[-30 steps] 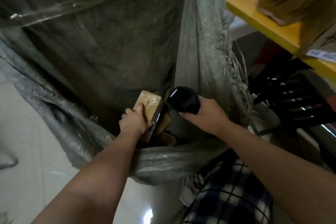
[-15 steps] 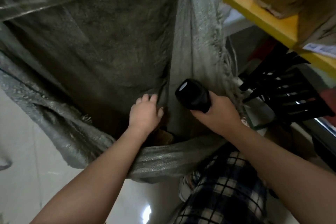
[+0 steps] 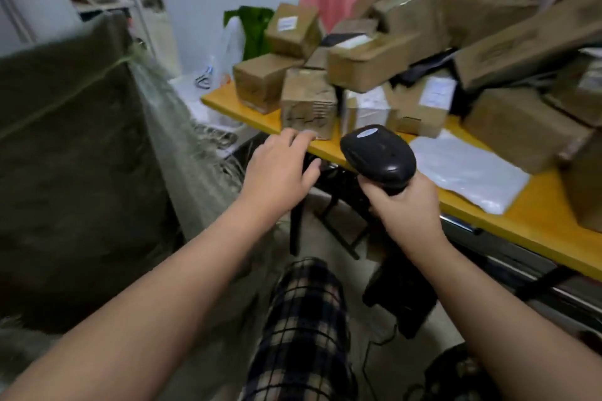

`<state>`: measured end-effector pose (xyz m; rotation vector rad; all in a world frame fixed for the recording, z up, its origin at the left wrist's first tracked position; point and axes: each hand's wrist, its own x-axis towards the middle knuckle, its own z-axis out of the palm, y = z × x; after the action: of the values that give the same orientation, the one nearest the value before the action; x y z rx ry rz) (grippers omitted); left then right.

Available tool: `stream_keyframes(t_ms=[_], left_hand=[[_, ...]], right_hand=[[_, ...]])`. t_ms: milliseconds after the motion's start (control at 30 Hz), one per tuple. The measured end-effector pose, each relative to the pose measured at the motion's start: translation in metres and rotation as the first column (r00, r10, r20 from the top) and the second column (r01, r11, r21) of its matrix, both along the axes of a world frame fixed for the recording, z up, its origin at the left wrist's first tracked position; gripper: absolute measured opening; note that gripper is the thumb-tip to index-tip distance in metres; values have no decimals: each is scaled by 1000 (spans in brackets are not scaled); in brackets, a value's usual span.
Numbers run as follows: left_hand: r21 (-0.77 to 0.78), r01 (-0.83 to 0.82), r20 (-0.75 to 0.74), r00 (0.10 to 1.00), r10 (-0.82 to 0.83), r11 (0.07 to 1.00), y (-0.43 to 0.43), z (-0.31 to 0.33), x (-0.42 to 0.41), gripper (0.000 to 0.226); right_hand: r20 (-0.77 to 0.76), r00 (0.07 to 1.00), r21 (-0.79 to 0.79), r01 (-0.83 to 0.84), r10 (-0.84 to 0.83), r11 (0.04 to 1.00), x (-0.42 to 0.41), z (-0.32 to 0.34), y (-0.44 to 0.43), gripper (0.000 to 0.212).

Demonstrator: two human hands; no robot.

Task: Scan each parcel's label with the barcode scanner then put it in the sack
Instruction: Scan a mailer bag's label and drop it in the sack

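Note:
My right hand (image 3: 405,207) grips the black barcode scanner (image 3: 378,153) upright in front of the yellow table (image 3: 527,221). My left hand (image 3: 280,169) is empty, fingers spread, stretched toward a small brown parcel (image 3: 308,102) at the table's near edge, just short of it. A heap of brown cardboard parcels (image 3: 423,29) with white labels covers the table. The grey woven sack (image 3: 71,146) hangs open at the left, its frayed rim beside my left forearm.
A flat clear plastic bag (image 3: 465,169) lies on the table right of the scanner. Black folding table legs (image 3: 329,215) stand below the edge. My checked trouser leg (image 3: 303,329) is at the bottom. White and green bags (image 3: 241,39) sit behind the table's left end.
My left hand dropped the small parcel into the sack, came out empty and swung right toward the table. The view turned from the sack's inside to the parcel heap. The scanner stayed in my right hand.

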<state>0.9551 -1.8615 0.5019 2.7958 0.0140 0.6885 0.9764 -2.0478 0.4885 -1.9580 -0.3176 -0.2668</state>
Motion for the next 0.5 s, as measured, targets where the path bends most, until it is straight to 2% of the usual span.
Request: stream_keyframes(t_ms=[233,400,500], left_hand=[[51,260,-26,966,-259,964,-107,23,41,46],[219,446,-280,881,-382,868,-167,11,66,83],[222,484,-398,837,-375,846,-187,4,77,94]], right_hand=[[-13,982,102,190,-189,977,1,14,-102,22],[-24,955,146,296,-295,944,-3,13,-153,20],[-33,936,157,350,-349,924,-6,11,-174,21]])
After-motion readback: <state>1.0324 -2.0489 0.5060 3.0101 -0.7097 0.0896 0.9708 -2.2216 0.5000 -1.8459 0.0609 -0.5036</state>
